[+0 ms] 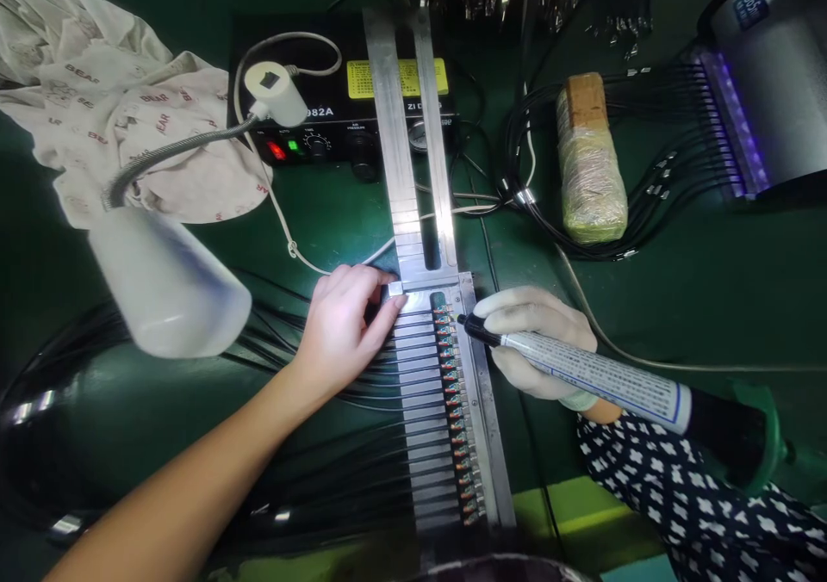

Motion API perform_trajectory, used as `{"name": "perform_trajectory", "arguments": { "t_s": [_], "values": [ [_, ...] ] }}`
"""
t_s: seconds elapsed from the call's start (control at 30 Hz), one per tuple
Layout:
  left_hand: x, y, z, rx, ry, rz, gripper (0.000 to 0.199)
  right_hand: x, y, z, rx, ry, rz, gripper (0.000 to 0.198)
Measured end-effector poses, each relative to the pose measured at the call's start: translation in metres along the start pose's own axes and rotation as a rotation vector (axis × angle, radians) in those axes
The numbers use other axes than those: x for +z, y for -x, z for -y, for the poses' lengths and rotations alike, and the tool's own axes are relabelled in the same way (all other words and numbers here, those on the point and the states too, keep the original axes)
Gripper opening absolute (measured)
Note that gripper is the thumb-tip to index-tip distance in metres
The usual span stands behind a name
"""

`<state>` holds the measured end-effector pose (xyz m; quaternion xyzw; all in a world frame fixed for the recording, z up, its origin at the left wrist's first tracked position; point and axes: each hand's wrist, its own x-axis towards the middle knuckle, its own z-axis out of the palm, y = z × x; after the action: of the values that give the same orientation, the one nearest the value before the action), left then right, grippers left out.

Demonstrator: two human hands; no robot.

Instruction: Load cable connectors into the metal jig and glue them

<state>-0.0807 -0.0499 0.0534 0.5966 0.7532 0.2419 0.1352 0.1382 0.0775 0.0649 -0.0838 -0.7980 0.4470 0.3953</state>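
My bare left hand pinches a small metal tab at the left edge of the long slotted metal fixture. Black cables lie side by side in the fixture's slots, their stripped coloured wires and small connectors in a row on its right side. White-gloved, my right hand grips a glue syringe with a printed label. The syringe's black tip is at the upper end of the connector row; whether it touches cannot be told.
Behind stands a black dispenser box with a metal frame reaching over it. A lamp hangs at left, near a printed cloth. At right are a wrapped block, cable bundles and a purple-lit curing unit.
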Motion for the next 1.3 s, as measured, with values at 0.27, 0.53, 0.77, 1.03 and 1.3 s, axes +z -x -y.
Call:
{"name": "perform_trajectory", "arguments": {
  "t_s": [0.27, 0.53, 0.77, 1.03, 1.3],
  "values": [
    [-0.001, -0.001, -0.002, -0.01, -0.003, 0.005, 0.02, 0.001, -0.002, -0.002, -0.004, 0.019, -0.003, 0.019],
    [-0.001, -0.001, -0.001, -0.018, 0.003, 0.013, 0.022, -0.001, -0.003, -0.002, -0.001, 0.055, 0.007, 0.021],
    [-0.001, -0.001, -0.001, -0.019, 0.002, 0.009, 0.022, -0.004, 0.001, 0.006, -0.053, 0.051, 0.008, 0.027],
    [-0.001, -0.001, -0.001, -0.021, 0.005, 0.01, 0.022, 0.002, 0.002, 0.007, -0.034, 0.072, 0.004, 0.022],
    [-0.001, -0.001, -0.001, -0.014, -0.007, 0.01, 0.022, 0.001, 0.0, 0.006, -0.037, 0.057, 0.01, 0.025]
  ]
}}
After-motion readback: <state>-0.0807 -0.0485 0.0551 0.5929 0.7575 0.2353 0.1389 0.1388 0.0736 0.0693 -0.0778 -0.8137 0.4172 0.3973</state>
